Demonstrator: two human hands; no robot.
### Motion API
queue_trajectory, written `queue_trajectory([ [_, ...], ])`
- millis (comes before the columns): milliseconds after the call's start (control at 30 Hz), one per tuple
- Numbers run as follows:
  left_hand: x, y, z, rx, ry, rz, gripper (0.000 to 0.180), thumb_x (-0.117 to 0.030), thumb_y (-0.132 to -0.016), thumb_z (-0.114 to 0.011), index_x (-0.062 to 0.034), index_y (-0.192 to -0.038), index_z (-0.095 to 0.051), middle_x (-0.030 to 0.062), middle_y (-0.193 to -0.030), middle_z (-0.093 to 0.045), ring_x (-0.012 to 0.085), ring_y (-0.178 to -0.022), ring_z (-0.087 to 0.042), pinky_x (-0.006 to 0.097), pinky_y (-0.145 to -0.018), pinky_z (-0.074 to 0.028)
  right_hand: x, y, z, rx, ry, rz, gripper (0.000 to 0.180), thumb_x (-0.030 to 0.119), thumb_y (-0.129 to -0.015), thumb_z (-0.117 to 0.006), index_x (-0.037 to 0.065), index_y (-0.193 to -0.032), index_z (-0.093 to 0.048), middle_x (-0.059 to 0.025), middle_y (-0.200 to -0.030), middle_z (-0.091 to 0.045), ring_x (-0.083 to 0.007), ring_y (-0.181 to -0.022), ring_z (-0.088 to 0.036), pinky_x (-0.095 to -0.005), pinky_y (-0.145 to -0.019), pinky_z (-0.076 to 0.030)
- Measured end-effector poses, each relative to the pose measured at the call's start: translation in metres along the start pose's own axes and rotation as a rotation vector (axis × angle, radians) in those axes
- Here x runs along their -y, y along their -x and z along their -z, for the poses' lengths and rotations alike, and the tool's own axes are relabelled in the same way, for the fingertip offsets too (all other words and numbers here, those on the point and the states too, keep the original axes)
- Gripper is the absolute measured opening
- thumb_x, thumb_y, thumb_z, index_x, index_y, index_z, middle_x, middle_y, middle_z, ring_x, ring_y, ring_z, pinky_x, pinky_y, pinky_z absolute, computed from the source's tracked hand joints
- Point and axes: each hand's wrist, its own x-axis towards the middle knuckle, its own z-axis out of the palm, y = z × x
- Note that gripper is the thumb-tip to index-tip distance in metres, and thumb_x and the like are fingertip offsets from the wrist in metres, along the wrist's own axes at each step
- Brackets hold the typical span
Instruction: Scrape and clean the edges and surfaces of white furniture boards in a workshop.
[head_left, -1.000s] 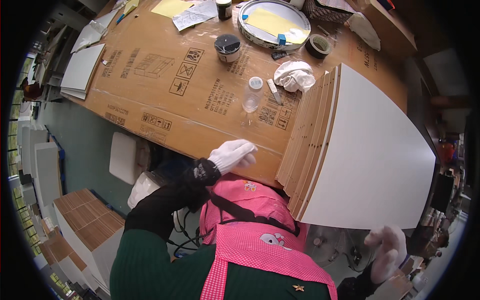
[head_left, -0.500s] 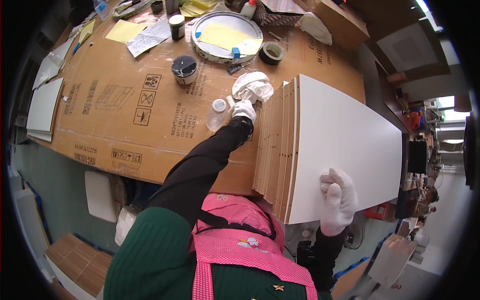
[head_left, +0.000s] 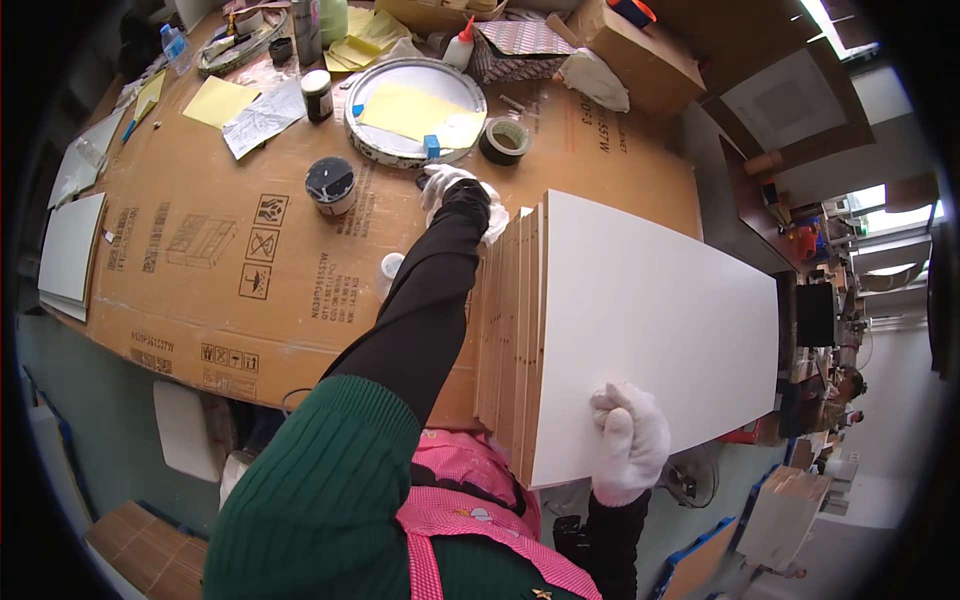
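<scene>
My left hand (head_left: 447, 187), in a white glove, reaches across the cardboard-covered table. Its fingers are closed at a small dark object (head_left: 424, 181) just below the round white lid (head_left: 366, 143); the hand hides most of that object. A crumpled white cloth (head_left: 494, 216) shows beside my left wrist, and a clear bottle with a white cap (head_left: 391, 264) is partly behind my forearm. My right hand (head_left: 631, 442), also gloved, rests curled on the top white board (head_left: 660, 320) of a stack standing on edge. What its fingers hold, if anything, is hidden.
On the table are a dark-topped jar (head_left: 331, 185), a tape roll (head_left: 504, 141), a black jar with white lid (head_left: 317, 95), yellow sheets (head_left: 218, 104) and a blue cube (head_left: 431, 146). White panels (head_left: 72, 250) lie at the left edge. A cardboard box (head_left: 640, 50) stands at the back.
My left hand has left the spot by the white cloth and bottle and moved farther out to the small dark object. My right hand stays curled on the board. The whole view has shifted.
</scene>
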Motion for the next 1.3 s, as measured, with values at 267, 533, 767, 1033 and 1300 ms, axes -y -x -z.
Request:
queue_trajectory([
  [267,-0.003,-0.079,-0.045,0.032,-0.056,0.17,0.038,-0.039,-0.089,-0.052,-0.0128,-0.11,-0.07,0.0065,-0.11,-0.07,0.0263,-0.099,-0.067,0.052,-0.068,-0.054,-0.001,-0.008,0.005,0.048,0.112,0.066,0.03,0.024,-0.096,-0.054,-0.003,-0.107,-0.061,-0.0133,-0.088,-0.065,-0.0164,-0.072,-0.06,-0.0275,-0.067,-0.048],
  [533,-0.024,-0.03,0.017,0.072,0.108,-0.075,0.041,-0.041,-0.088,-0.054,-0.0098,-0.111,-0.07,0.0087,-0.111,-0.069,0.0293,-0.096,-0.067,0.053,-0.074,-0.052,-0.007,-0.01,0.009,0.049,0.111,0.114,0.028,0.021,-0.096,-0.054,-0.004,-0.106,-0.062,-0.0131,-0.087,-0.066,-0.0179,-0.073,-0.061,-0.0296,-0.068,-0.049],
  [767,0.006,0.065,0.129,-0.628,0.147,-0.254,0.03,-0.02,-0.087,-0.054,-0.0056,-0.107,-0.07,0.0167,-0.101,-0.07,0.0326,-0.092,-0.067,0.046,-0.078,-0.053,0.001,-0.011,0.021,0.141,0.004,0.209,0.021,0.013,-0.092,-0.059,-0.004,-0.103,-0.063,-0.0148,-0.087,-0.066,-0.028,-0.08,-0.066,-0.0348,-0.072,-0.051],
  [1033,0.022,0.347,0.262,-0.201,1.246,-0.939,0.021,-0.017,-0.09,-0.058,0.0022,-0.097,-0.065,0.0098,-0.076,-0.068,0.012,-0.062,-0.065,0.024,-0.055,-0.053,0.006,-0.012,0.052,0.026,-0.557,-0.132,0.041,0.013,-0.095,-0.054,-0.006,-0.13,-0.047,-0.0187,-0.103,-0.065,-0.0227,-0.091,-0.064,-0.034,-0.085,-0.051],
  [1300,-0.029,0.456,0.162,0.481,1.317,-0.767,0.024,-0.008,-0.095,-0.054,0.0057,-0.114,-0.057,0.0081,-0.09,-0.065,0.0117,-0.078,-0.065,0.024,-0.067,-0.054,0.033,-0.026,0.125,0.402,-0.3,-0.117,0.042,0.014,-0.096,-0.054,-0.005,-0.133,-0.045,-0.0108,-0.078,-0.062,-0.012,-0.068,-0.06,-0.0274,-0.063,-0.05],
])
